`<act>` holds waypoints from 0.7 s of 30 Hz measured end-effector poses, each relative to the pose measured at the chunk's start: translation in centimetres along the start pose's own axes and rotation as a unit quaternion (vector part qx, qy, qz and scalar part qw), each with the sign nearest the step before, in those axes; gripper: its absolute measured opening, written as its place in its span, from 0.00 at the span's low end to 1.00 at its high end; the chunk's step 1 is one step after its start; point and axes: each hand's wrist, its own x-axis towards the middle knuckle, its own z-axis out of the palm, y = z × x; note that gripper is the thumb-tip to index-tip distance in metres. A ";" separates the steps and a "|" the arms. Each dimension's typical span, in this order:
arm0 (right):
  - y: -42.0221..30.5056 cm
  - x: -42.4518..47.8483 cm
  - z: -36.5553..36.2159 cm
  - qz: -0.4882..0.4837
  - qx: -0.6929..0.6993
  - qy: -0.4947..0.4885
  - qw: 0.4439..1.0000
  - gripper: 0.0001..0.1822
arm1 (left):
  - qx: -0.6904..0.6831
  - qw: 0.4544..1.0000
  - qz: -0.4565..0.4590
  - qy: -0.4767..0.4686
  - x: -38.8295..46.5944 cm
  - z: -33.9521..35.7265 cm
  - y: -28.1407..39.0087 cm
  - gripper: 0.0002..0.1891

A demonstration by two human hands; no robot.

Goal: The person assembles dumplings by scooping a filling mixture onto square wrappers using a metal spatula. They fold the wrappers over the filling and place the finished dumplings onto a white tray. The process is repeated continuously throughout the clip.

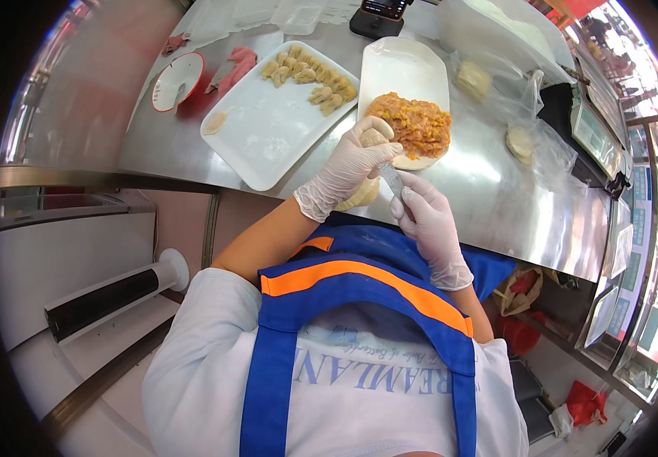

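My gloved left hand (353, 163) holds a round dough wrapper (372, 137) in its curled fingers, just in front of the filling. A flat metal spatula (392, 181) is gripped in my gloved right hand (433, 225), its tip touching or close to the left fingers. Orange and yellow minced filling (412, 123) lies at the near end of a white oblong tray (403, 60). Left of it, a larger white tray (272, 154) carries several folded dumplings (306, 74) and one flat wrapper (215, 123). More wrappers (363, 195) lie at the table edge, partly hidden by my left hand.
A red-rimmed white bowl (178, 81) and a pink cloth (240, 69) are at the left. On the right are plastic bags with wrappers (518, 144) and a scale (594, 137). A phone on a stand (377, 20) is at the back of the steel table (494, 200).
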 end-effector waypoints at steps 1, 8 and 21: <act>-0.1 0.0 0.4 -0.004 -0.011 0.009 1.000 0.18 | -0.022 0.999 0.028 0.014 -0.1 0.5 0.2 0.08; -0.2 0.1 0.8 -0.027 -0.014 0.002 1.000 0.18 | -0.090 0.996 0.008 -0.022 0.1 0.4 0.6 0.09; 0.7 1.2 -0.4 -0.046 -0.185 -0.012 0.982 0.18 | -0.051 0.997 0.028 -0.054 1.7 -4.7 -0.1 0.10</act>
